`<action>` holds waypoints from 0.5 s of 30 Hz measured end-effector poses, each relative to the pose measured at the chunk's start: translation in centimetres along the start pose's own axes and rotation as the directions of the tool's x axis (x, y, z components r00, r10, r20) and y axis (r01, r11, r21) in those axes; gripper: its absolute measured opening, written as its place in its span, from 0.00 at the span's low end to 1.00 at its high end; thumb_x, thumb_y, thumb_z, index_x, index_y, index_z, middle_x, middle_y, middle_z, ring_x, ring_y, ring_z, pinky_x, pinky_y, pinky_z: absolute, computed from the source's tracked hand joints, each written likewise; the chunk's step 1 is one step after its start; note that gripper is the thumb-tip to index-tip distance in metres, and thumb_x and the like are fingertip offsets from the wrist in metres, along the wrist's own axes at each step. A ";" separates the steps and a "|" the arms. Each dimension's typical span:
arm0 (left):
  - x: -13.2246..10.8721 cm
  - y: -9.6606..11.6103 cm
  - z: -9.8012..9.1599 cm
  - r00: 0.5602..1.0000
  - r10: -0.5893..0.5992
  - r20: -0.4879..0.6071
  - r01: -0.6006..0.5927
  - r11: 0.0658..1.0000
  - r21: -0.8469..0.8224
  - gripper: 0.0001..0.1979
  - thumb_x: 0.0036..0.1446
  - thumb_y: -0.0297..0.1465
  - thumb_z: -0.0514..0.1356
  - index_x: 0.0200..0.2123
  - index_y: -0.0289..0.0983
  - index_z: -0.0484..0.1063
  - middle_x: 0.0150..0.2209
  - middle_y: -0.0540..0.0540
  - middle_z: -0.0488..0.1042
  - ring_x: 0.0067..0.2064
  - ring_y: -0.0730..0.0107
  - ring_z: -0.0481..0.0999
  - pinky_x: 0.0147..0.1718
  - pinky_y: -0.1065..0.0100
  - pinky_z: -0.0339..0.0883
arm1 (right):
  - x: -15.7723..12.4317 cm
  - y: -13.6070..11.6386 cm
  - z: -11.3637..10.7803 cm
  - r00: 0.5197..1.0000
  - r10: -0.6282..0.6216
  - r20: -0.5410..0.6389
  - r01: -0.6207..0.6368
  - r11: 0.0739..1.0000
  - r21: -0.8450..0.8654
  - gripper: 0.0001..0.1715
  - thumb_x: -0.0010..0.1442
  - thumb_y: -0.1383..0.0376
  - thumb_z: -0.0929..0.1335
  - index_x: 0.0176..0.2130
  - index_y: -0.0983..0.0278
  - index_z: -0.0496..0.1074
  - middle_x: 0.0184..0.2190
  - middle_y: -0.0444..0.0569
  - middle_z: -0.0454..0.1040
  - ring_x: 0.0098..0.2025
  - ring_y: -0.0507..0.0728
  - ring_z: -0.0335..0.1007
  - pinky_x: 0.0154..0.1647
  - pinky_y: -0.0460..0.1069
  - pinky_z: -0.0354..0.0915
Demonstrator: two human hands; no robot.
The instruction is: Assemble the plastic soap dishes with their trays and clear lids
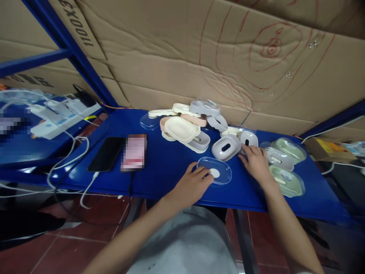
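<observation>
The fingers of my left hand point(196, 184) are bent over the left part of a clear plastic lid point(224, 173), which has a round white sticker. My right hand point(258, 165) has its fingertips at the right rim of a grey oval soap dish point(220, 151) with a dark slot in its middle; the exact grip is partly hidden. Just behind those fingers is another grey slotted piece point(252, 137). Right of that hand lie green soap boxes point(289, 184) and a grey one point(281, 160), under clear lids.
A pile of cream, pink and grey dish parts point(182, 129) lies against the cardboard wall point(159, 49). A black phone point(107, 154) with a white cable and a blurred-out pink item point(134, 152) are on the left of the blue table point(171, 182). A power strip point(62, 118) lies farther left.
</observation>
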State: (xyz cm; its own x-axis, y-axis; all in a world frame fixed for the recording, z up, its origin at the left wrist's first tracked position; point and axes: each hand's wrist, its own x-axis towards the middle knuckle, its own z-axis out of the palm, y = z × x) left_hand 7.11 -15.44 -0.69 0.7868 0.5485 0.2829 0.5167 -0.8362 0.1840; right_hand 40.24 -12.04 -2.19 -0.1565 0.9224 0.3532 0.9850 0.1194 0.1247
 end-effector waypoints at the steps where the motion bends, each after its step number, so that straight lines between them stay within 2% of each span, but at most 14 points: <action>1: -0.7 -0.1 -0.1 1.000 -0.017 0.003 0.017 1.000 -0.018 0.08 0.72 0.24 0.56 0.47 0.39 0.75 0.54 0.45 0.79 0.57 0.60 0.76 0.66 0.48 0.57 | -0.3 -0.1 -0.1 1.000 0.002 -0.006 -0.002 1.000 0.031 0.26 0.74 0.58 0.62 0.64 0.66 0.71 0.50 0.60 0.79 0.53 0.69 0.72 0.62 0.65 0.60; 4: -2.6 -0.2 0.0 0.998 -0.065 0.011 0.065 0.997 -0.035 0.10 0.72 0.22 0.56 0.47 0.40 0.75 0.59 0.44 0.78 0.60 0.59 0.76 0.65 0.46 0.58 | -1.2 -0.7 -0.7 1.000 0.001 -0.018 0.001 0.994 0.109 0.24 0.74 0.59 0.62 0.64 0.62 0.71 0.53 0.58 0.78 0.55 0.68 0.72 0.62 0.64 0.61; 8: -4.2 -0.2 0.3 0.987 -0.151 -0.048 0.151 0.989 -0.003 0.12 0.72 0.22 0.56 0.50 0.39 0.76 0.60 0.42 0.78 0.59 0.56 0.78 0.62 0.46 0.63 | -1.8 -2.1 -1.4 0.998 -0.056 -0.026 0.059 0.991 0.121 0.32 0.73 0.59 0.63 0.72 0.61 0.62 0.66 0.61 0.70 0.66 0.71 0.65 0.67 0.68 0.57; 10: -4.8 -0.2 0.5 0.972 -0.208 -0.112 0.210 0.978 0.009 0.10 0.73 0.25 0.56 0.51 0.39 0.76 0.57 0.41 0.80 0.56 0.55 0.79 0.60 0.45 0.64 | -1.3 -2.7 -1.5 0.992 -0.126 -0.017 0.127 0.982 0.141 0.32 0.74 0.62 0.61 0.73 0.58 0.61 0.71 0.59 0.65 0.71 0.70 0.60 0.70 0.68 0.54; 15: -5.8 -0.5 0.9 0.911 -0.329 -0.249 0.354 0.933 0.060 0.11 0.73 0.28 0.57 0.54 0.39 0.76 0.55 0.40 0.81 0.56 0.50 0.79 0.62 0.40 0.61 | 1.8 -3.6 -1.3 0.981 -0.193 0.031 0.185 0.970 0.160 0.32 0.71 0.68 0.61 0.71 0.60 0.65 0.70 0.60 0.68 0.72 0.69 0.60 0.71 0.71 0.51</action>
State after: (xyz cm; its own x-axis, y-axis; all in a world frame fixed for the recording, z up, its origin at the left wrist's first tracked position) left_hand 2.66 -18.22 -3.28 0.4625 0.7745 0.4317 0.7811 -0.5862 0.2150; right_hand 36.33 -11.28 -0.79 -0.3410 0.8931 0.2934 0.9376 0.3455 0.0381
